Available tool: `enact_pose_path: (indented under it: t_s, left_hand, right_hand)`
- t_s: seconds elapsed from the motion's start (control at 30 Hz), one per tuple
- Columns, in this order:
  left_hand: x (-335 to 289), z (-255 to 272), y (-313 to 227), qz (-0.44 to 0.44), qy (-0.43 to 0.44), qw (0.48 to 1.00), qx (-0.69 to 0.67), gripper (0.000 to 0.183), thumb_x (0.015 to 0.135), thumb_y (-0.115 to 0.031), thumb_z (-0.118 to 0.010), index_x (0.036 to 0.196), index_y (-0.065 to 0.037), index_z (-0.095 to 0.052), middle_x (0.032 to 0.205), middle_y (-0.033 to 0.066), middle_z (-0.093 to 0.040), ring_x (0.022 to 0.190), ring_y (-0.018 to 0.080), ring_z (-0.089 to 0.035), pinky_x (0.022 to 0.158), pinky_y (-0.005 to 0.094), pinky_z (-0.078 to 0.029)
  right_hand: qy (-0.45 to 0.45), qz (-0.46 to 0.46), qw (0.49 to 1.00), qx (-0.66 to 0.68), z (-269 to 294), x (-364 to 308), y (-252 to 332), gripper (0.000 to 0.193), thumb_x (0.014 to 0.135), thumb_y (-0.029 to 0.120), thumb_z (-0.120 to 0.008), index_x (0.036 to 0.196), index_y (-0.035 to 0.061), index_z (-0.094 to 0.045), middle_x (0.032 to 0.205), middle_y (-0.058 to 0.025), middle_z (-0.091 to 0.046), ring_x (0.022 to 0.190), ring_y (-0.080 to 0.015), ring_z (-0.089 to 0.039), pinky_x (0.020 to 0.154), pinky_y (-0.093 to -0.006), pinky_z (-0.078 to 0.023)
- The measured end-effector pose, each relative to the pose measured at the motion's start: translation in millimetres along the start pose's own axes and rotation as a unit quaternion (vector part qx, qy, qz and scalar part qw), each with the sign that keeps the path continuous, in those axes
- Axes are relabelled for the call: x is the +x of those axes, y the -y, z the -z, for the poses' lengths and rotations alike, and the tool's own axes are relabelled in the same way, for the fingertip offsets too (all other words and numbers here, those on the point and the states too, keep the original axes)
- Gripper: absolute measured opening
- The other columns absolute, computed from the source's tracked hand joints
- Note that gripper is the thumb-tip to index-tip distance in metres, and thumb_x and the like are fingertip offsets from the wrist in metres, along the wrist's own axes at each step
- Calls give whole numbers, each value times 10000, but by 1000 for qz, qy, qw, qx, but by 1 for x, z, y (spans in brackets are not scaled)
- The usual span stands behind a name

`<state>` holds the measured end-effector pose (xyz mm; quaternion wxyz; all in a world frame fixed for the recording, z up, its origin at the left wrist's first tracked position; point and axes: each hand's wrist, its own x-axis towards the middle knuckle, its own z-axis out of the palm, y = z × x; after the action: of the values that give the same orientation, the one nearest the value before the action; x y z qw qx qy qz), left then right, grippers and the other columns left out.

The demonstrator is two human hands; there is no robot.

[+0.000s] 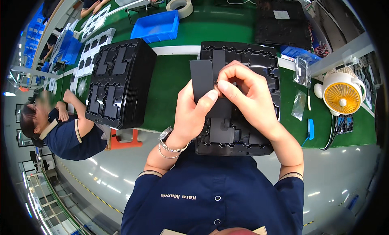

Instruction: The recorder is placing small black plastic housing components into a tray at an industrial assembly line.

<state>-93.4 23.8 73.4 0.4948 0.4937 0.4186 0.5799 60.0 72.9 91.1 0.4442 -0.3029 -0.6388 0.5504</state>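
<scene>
Navy sleeves rise from the lower edge to two hands meeting over a black moulded tray [243,56] that sits on the green tabletop [170,81]. Gripped in the left hand [190,113], which wears a metal watch [167,134], is a dark flat panel [201,83]; thumb across its face and fingers behind, it holds the panel upright and tilted toward the camera, likely so the surface can be worked on above the tray. Closed in a pinch, the right hand [251,95] presses thumb and curled fingers on the panel's right edge; whether it grips a film, a tab or only the panel itself is hard to tell. Both hands cover the panel's lower part and much of the tray's middle, where another dark part [222,131] lies in a pocket.

To the left stands a tall stack of black trays [121,83], within easy reach. Beyond it lie a blue bin [158,26] and a tape roll [180,6]. To the right sit a small yellow fan [342,96] and clear bags [302,70]. A seated co-worker [65,129] is partly cut off at the left.
</scene>
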Motion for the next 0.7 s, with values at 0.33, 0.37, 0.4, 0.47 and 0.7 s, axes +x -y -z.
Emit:
enact_pose_path:
  t_s: [0.33, 0.37, 0.4, 0.47, 0.7]
  left_hand:
    - [-1, 4, -3, -28, 23, 995, 94, 214, 904, -157, -591, 1045, 4, -584, 872, 18, -589, 781, 92, -538, 699, 270, -466]
    - [-1, 5, -2, -33, 20, 993, 113, 209, 899, -150, -592, 1040, 4, -587, 863, 25, -591, 770, 99, -542, 689, 276, -468]
    - [-1, 5, -1, -38, 17, 990, 132, 205, 893, -144, -593, 1036, 4, -589, 854, 33, -593, 760, 106, -547, 678, 282, -470]
    - [-1, 4, -7, -63, 13, 980, 187, 209, 883, -132, -597, 1038, 7, -587, 846, 44, -597, 749, 116, -553, 671, 289, -473]
    - [-7, -1, -6, -40, -17, 995, 86, 222, 889, -132, -602, 1056, 14, -587, 831, 44, -602, 743, 117, -554, 669, 288, -472]
  right_hand:
    - [4, 64, 994, -84, 1, -2, 2, 105, 860, 65, -646, 867, -21, -586, 831, -79, -588, 758, -174, -580, 694, -303, -468]
    - [5, 78, 991, -109, 1, -2, 3, 100, 858, 57, -648, 870, -19, -584, 832, -79, -589, 759, -176, -581, 691, -303, -467]
    - [6, 92, 987, -134, 1, -2, 4, 96, 856, 49, -649, 874, -18, -583, 834, -80, -590, 760, -177, -582, 689, -304, -467]
    - [5, 120, 978, -169, 1, -3, 4, 95, 853, 39, -652, 883, -16, -582, 838, -81, -592, 761, -178, -584, 688, -305, -469]
    - [15, 33, 999, 0, -4, -5, 4, 96, 910, 63, -633, 928, -21, -591, 853, -43, -598, 792, -119, -586, 718, -261, -487]
